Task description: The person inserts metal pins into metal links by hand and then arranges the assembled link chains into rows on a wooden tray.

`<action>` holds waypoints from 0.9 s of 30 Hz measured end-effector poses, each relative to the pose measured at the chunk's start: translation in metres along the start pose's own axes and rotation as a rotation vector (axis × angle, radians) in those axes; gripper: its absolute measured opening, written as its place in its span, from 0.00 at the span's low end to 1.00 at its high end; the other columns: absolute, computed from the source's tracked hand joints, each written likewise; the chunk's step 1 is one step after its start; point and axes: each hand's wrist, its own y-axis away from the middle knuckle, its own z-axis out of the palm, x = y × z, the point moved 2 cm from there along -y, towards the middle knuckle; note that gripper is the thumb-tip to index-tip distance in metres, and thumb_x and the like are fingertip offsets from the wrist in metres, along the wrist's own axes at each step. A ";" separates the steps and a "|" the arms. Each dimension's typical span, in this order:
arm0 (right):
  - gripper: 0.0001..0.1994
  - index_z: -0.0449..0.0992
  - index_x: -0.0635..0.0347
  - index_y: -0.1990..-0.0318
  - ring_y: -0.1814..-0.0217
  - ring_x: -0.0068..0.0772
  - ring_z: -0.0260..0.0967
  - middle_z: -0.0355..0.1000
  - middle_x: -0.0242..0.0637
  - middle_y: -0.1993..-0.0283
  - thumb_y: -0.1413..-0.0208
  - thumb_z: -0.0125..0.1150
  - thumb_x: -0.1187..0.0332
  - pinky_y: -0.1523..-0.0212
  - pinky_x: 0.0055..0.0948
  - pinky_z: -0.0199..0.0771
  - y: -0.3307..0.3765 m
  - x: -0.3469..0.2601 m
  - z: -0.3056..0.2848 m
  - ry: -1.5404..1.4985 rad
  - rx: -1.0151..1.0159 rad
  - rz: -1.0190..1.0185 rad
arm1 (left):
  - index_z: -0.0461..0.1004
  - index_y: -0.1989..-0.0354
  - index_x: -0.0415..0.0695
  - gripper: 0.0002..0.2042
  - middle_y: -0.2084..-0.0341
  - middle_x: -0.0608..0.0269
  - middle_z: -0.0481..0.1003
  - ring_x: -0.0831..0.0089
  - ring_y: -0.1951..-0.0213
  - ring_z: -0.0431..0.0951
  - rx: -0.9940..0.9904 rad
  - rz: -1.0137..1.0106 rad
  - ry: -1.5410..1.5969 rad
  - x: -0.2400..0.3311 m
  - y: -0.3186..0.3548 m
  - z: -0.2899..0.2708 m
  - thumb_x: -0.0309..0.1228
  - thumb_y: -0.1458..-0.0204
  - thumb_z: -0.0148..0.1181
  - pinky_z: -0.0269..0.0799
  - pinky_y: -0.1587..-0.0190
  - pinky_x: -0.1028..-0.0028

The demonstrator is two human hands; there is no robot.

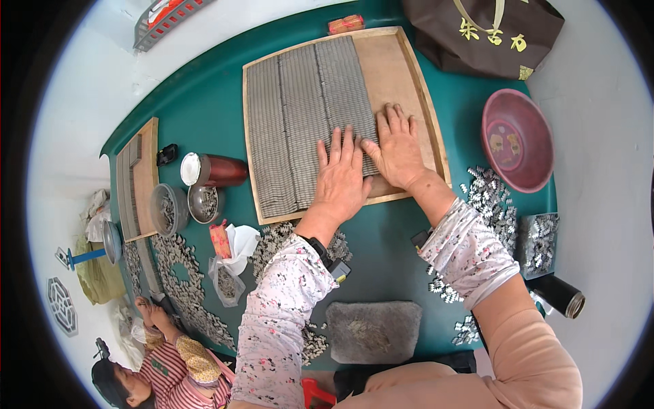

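A shallow wooden tray [439,153] lies on the green table. Tightly packed rows of small grey metal pieces [293,102] fill its left and middle in three wide bands. My left hand [344,183] rests flat on the right part of these rows, fingers stretched forward. Close beside it, my right hand [400,153] lies at the rows' right edge, partly over the bare wood, fingers spread and the thumb reaching toward the left hand. Neither hand is closed around anything. Both palms hide the pieces beneath them.
Loose metal pieces lie in heaps [494,208] right and left. A pink basin [518,140], a dark bag [487,34], a black bottle [557,294] and a grey pad [375,332] surround me. Left stand a red-brown canister [226,170] and bowls [204,203]. A co-worker [180,371] sits lower left.
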 end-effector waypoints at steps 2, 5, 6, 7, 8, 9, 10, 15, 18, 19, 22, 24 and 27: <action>0.38 0.57 0.71 0.31 0.20 0.56 0.36 0.47 0.57 0.25 0.34 0.41 0.43 0.24 0.58 0.32 -0.006 0.003 -0.001 0.014 0.009 0.003 | 0.55 0.32 0.33 0.39 0.29 0.41 0.50 0.44 0.27 0.45 0.009 0.008 -0.008 0.004 -0.001 -0.001 0.37 0.49 0.64 0.38 0.29 0.40; 0.39 0.58 0.73 0.32 0.21 0.56 0.37 0.48 0.58 0.26 0.34 0.42 0.43 0.25 0.59 0.33 -0.009 0.000 0.004 0.003 0.047 -0.020 | 0.54 0.32 0.32 0.39 0.29 0.41 0.50 0.45 0.27 0.44 0.015 0.010 -0.006 0.001 0.000 -0.002 0.37 0.49 0.64 0.38 0.29 0.40; 0.39 0.58 0.74 0.32 0.21 0.56 0.38 0.48 0.59 0.26 0.35 0.42 0.43 0.25 0.59 0.33 -0.010 -0.002 0.005 -0.014 0.067 -0.041 | 0.54 0.32 0.32 0.39 0.29 0.41 0.50 0.45 0.27 0.44 0.017 0.010 -0.004 0.001 0.000 -0.001 0.37 0.49 0.64 0.38 0.29 0.40; 0.39 0.58 0.74 0.32 0.21 0.56 0.38 0.48 0.59 0.26 0.35 0.42 0.43 0.25 0.59 0.33 -0.012 0.000 0.005 -0.011 0.067 -0.042 | 0.54 0.32 0.32 0.39 0.29 0.41 0.49 0.45 0.27 0.44 0.009 0.004 0.000 0.000 0.000 0.001 0.37 0.49 0.64 0.37 0.29 0.40; 0.39 0.58 0.75 0.33 0.21 0.57 0.38 0.48 0.59 0.26 0.35 0.42 0.43 0.25 0.59 0.34 -0.014 0.003 0.004 -0.027 0.044 -0.036 | 0.54 0.32 0.32 0.39 0.29 0.42 0.49 0.45 0.26 0.43 0.000 -0.002 0.004 -0.001 0.000 0.003 0.37 0.49 0.63 0.37 0.29 0.41; 0.39 0.58 0.75 0.33 0.21 0.57 0.38 0.48 0.59 0.26 0.35 0.42 0.42 0.25 0.60 0.34 -0.017 0.004 0.001 -0.045 0.026 -0.035 | 0.54 0.32 0.32 0.39 0.29 0.42 0.49 0.45 0.26 0.43 0.005 -0.004 0.000 -0.001 0.000 0.000 0.37 0.49 0.63 0.37 0.29 0.41; 0.39 0.58 0.75 0.33 0.21 0.57 0.38 0.48 0.59 0.26 0.35 0.42 0.42 0.25 0.60 0.34 -0.022 0.008 -0.001 -0.045 0.030 -0.040 | 0.54 0.32 0.32 0.38 0.29 0.42 0.49 0.46 0.26 0.43 -0.002 -0.003 -0.005 -0.001 0.000 -0.003 0.37 0.49 0.63 0.36 0.28 0.41; 0.38 0.58 0.70 0.31 0.21 0.56 0.38 0.48 0.59 0.26 0.34 0.41 0.42 0.25 0.59 0.33 -0.058 0.016 0.000 0.013 0.067 0.032 | 0.55 0.32 0.31 0.38 0.29 0.42 0.48 0.46 0.26 0.43 0.014 0.000 0.004 0.001 -0.002 -0.002 0.37 0.48 0.63 0.35 0.28 0.42; 0.38 0.58 0.68 0.31 0.21 0.57 0.38 0.48 0.58 0.26 0.34 0.41 0.42 0.25 0.58 0.33 -0.064 0.012 0.005 0.059 0.067 0.000 | 0.55 0.32 0.31 0.38 0.29 0.42 0.48 0.46 0.26 0.42 -0.009 -0.008 0.028 0.000 -0.002 -0.002 0.37 0.48 0.63 0.36 0.28 0.42; 0.37 0.58 0.68 0.31 0.21 0.58 0.39 0.49 0.58 0.26 0.34 0.41 0.42 0.25 0.58 0.33 -0.065 0.012 0.007 0.062 0.080 -0.030 | 0.55 0.32 0.31 0.38 0.29 0.42 0.48 0.46 0.26 0.42 -0.005 -0.007 0.029 0.000 -0.001 -0.002 0.37 0.48 0.63 0.36 0.28 0.42; 0.37 0.59 0.69 0.32 0.22 0.58 0.40 0.51 0.58 0.27 0.34 0.41 0.42 0.25 0.57 0.35 -0.069 0.020 0.004 0.013 0.056 -0.077 | 0.55 0.32 0.31 0.37 0.29 0.42 0.48 0.46 0.26 0.42 0.003 -0.010 0.036 -0.001 0.001 -0.003 0.37 0.48 0.63 0.36 0.28 0.42; 0.37 0.60 0.69 0.33 0.22 0.57 0.41 0.52 0.58 0.27 0.34 0.41 0.42 0.26 0.57 0.36 -0.080 0.025 0.001 0.024 0.092 -0.071 | 0.55 0.32 0.32 0.37 0.29 0.42 0.48 0.46 0.26 0.42 0.006 -0.009 0.048 -0.001 0.002 -0.002 0.37 0.48 0.62 0.36 0.28 0.42; 0.38 0.61 0.71 0.34 0.23 0.57 0.43 0.55 0.59 0.29 0.34 0.41 0.42 0.27 0.57 0.39 -0.103 0.025 -0.001 0.009 0.126 -0.053 | 0.56 0.32 0.32 0.37 0.29 0.43 0.48 0.46 0.26 0.42 0.007 -0.022 0.061 -0.004 0.005 -0.002 0.37 0.48 0.63 0.36 0.28 0.42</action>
